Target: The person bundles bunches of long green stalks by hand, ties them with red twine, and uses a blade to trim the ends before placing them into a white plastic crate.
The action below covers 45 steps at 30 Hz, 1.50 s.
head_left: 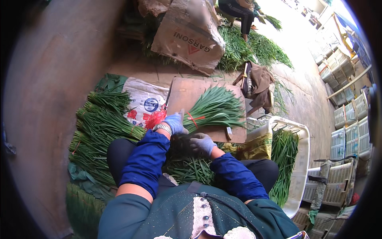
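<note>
A bundle of garlic chives [215, 107], tied with a red band [195, 118], lies on a brown board [183, 89] in front of me, its leaf tips fanned to the right. My left hand [175, 122], in a pale glove with a wristwatch over it, is closed around the cut end of this bundle. By the board's near edge, just below the bundle, is my gloved right hand [203, 144] with its fingers curled in; what they hold, if anything, is hidden. A small blade-like tool with a pale end [229, 133] rests at the board's near right.
Tied chive bundles [99, 131] are stacked at my left beside a white printed sack [145, 99]. On my right stands a white basket [304, 159] holding chives. Loose chives [191, 169] lie at my lap. Beyond are a brown cloth [258, 83], a large carton [187, 36] and a seated person [238, 10].
</note>
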Tool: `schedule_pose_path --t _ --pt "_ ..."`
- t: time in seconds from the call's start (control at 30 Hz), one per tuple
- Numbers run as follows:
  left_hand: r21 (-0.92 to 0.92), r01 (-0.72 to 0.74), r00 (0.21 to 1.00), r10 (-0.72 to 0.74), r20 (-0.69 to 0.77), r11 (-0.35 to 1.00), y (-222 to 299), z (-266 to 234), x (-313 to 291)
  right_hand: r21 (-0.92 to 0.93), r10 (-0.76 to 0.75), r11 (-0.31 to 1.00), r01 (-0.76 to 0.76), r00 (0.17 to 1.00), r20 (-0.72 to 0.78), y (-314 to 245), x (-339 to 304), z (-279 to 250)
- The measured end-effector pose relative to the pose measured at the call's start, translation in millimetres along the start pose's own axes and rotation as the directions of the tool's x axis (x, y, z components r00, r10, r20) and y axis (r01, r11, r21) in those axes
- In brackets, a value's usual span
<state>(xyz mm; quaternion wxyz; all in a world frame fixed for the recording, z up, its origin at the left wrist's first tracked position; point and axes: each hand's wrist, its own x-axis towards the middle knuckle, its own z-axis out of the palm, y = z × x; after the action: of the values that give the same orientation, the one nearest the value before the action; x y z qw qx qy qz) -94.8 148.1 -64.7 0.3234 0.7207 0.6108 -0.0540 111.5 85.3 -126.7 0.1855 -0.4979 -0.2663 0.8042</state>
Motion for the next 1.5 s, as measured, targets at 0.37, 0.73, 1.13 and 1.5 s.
schedule_pose_path --t 0.37,0.73,1.13,1.5 --pt "0.353 0.215 0.964 -0.140 -0.225 0.911 42 7 -14 -0.679 -0.980 0.172 0.713 0.193 -0.045 -44 19 24" --pt "-0.165 0.188 0.965 -0.213 -0.155 0.968 40 86 83 -0.039 -0.406 0.912 0.408 0.888 -0.216 -79 12 57" --pt "-0.147 0.190 0.980 -0.197 -0.037 0.971 36 26 53 -0.127 -0.588 0.807 0.577 0.805 -0.079 -72 -20 55" --pt "0.194 0.316 0.908 -0.237 -0.345 0.929 55 58 31 -0.173 -0.344 0.937 0.304 0.889 -0.302 -54 -35 22"
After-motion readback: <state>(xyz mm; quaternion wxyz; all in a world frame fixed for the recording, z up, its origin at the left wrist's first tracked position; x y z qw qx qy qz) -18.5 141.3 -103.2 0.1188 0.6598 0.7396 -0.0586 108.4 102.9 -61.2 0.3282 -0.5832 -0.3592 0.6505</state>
